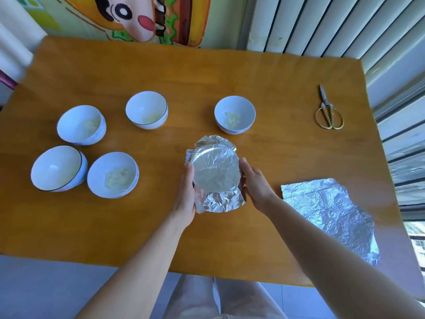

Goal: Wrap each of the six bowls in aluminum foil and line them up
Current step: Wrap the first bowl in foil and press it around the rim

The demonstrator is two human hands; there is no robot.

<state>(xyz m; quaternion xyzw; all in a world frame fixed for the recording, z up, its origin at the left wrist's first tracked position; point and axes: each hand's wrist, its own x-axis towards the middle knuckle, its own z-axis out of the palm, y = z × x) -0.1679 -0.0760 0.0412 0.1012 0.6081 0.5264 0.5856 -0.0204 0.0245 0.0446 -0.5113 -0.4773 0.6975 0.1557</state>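
Observation:
A bowl covered in aluminum foil [216, 171] sits at the middle of the wooden table [207, 72]. My left hand [187, 196] cups its left side and my right hand [255, 183] cups its right side, fingers curled against the crumpled foil. Several uncovered white bowls stand around it: one beyond it [234, 115], one at centre back [147, 110], and three grouped at the left [81, 125] [58, 168] [112, 174]. Most hold a little pale food.
A stack of cut foil sheets [328, 212] lies at the right near the table's front edge. Gold-handled scissors [327, 111] lie at the far right. A radiator and window blinds border the table's right side.

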